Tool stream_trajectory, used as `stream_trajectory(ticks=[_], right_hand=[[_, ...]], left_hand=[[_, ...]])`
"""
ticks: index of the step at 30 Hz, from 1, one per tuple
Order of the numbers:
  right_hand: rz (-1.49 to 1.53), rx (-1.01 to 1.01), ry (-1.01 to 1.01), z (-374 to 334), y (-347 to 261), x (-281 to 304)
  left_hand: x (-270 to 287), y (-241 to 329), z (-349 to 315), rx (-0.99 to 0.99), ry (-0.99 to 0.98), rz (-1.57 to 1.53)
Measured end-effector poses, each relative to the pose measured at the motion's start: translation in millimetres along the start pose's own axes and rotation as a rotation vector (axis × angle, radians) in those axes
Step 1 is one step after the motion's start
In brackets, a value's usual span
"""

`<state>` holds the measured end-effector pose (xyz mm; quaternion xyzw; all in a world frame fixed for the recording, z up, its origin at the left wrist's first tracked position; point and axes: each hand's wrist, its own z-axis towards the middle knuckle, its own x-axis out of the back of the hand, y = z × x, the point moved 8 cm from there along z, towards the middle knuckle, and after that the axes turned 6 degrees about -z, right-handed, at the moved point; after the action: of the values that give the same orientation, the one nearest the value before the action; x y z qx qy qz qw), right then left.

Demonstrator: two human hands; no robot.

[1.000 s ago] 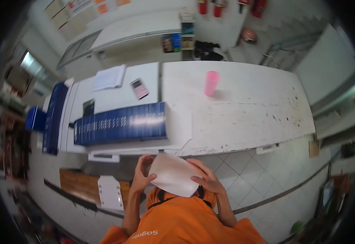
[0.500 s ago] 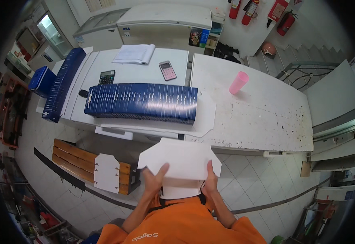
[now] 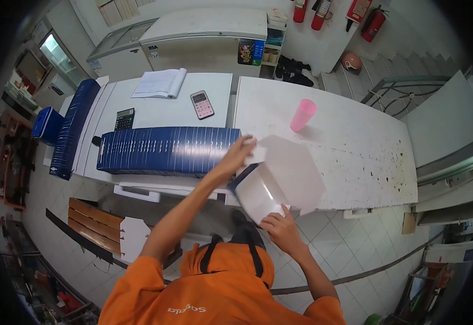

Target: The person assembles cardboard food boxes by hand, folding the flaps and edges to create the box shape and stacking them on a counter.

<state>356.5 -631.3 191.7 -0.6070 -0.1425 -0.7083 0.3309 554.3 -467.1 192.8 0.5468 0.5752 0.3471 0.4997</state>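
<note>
An open carton box point(image 3: 261, 190), white inside and blue outside, is tilted over the table's near edge. Its wide white lid flap point(image 3: 297, 172) fans out to the right, blurred by motion. My right hand point(image 3: 281, 230) grips the box's near edge, thumb on the inner side. At the far left corner of the box, my left hand point(image 3: 239, 154) has its fingers curled at a white side flap; they are slightly blurred. Beside that hand lies a long row of nested blue cartons point(image 3: 166, 151), its right end close to my fingers.
On the white table point(image 3: 355, 146) stand a pink cup point(image 3: 303, 115), a pink calculator point(image 3: 202, 104), a black calculator point(image 3: 124, 119) and an open notebook point(image 3: 159, 84). Another blue row point(image 3: 77, 127) and a blue box point(image 3: 47, 124) are at left. A wooden bench point(image 3: 93, 225) holds a white cardboard piece point(image 3: 133, 238).
The box has moved from in front of my body up and right to the table edge, turning its open inside toward view. My left hand has reached forward to its far corner.
</note>
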Motion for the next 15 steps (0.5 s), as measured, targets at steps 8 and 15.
stream_trajectory(ticks=[8, 15], right_hand=[[0.495, -0.139, 0.158, 124, 95, -90], [0.883, -0.14, 0.049, 143, 84, -132]], left_hand=[[72, -3, 137, -0.464, -0.054, 1.366], [77, -14, 140, -0.218, -0.018, 1.345]])
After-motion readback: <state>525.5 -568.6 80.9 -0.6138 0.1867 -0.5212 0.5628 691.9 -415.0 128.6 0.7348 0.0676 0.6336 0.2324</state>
